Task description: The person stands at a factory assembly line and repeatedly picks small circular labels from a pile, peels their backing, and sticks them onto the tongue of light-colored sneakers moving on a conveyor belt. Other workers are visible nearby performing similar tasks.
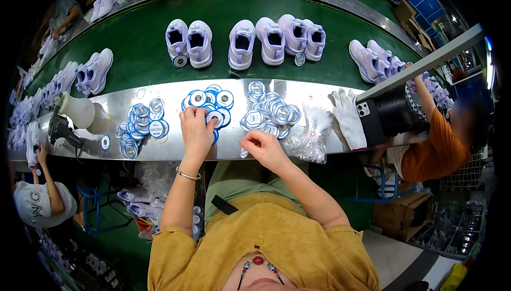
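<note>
My left hand (195,133) is at the near edge of a pile of round white tags with blue rims (224,98). Its fingers are curled, and a tag sits at the thumb and fingertips. To the right, my right hand (264,150) is closed in a pinch just in front of a second pile of tags (281,111), these more silvery. A small pale piece shows under its fingertips, too small to name. Further left lies a third pile of blue-rimmed tags (156,128), with one loose tag (105,142) beside it.
A steel ledge (178,90) borders a green conveyor belt (138,41) carrying pale lilac sneakers (242,43). Right of the tags lie a clear plastic bag (311,139), a white glove (348,118) and a black phone (369,121). A spray gun (66,126) stands left. Co-workers sit on both sides.
</note>
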A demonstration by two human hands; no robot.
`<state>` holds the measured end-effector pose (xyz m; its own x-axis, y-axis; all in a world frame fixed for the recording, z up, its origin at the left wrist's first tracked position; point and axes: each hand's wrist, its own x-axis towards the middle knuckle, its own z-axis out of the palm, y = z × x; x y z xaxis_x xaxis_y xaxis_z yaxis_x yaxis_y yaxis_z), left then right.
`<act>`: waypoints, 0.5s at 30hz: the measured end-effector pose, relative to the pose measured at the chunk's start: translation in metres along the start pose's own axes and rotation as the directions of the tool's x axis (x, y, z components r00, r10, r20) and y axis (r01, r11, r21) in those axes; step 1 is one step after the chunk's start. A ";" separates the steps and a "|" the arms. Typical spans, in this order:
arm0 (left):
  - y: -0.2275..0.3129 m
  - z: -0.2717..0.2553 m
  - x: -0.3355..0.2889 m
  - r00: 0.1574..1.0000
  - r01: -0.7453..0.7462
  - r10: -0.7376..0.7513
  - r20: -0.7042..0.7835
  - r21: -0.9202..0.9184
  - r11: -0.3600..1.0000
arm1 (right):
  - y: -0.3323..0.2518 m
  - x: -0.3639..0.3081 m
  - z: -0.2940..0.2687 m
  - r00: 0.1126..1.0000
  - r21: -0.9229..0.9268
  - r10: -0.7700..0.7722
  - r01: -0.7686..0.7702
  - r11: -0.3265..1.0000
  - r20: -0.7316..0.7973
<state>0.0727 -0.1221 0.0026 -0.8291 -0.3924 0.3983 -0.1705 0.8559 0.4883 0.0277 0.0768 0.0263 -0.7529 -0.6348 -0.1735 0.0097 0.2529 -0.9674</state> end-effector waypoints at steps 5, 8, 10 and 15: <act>-0.002 -0.001 0.005 0.962 0.266 -0.219 0.163 -0.377 0.887 | -0.001 0.001 -0.002 1.000 0.012 0.012 -0.012 1.000 -0.021; 0.008 -0.006 0.004 0.967 0.246 -0.235 0.096 -0.589 0.770 | -0.008 0.005 0.001 0.995 0.011 -0.065 0.066 0.998 -0.078; 0.014 -0.012 0.001 0.953 0.301 -0.256 0.165 -0.631 0.715 | -0.016 0.009 0.004 0.980 -0.052 -0.155 0.149 0.987 -0.125; 0.033 -0.028 -0.007 0.943 0.330 -0.211 0.255 -0.662 0.673 | -0.043 0.013 0.009 0.928 -0.282 -0.336 0.283 0.917 -0.162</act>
<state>0.0878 -0.1007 0.0376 -0.8822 -0.4649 0.0743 -0.0357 0.2233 0.9741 0.0234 0.0511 0.0644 -0.8081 -0.5561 0.1941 -0.3897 0.2577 -0.8841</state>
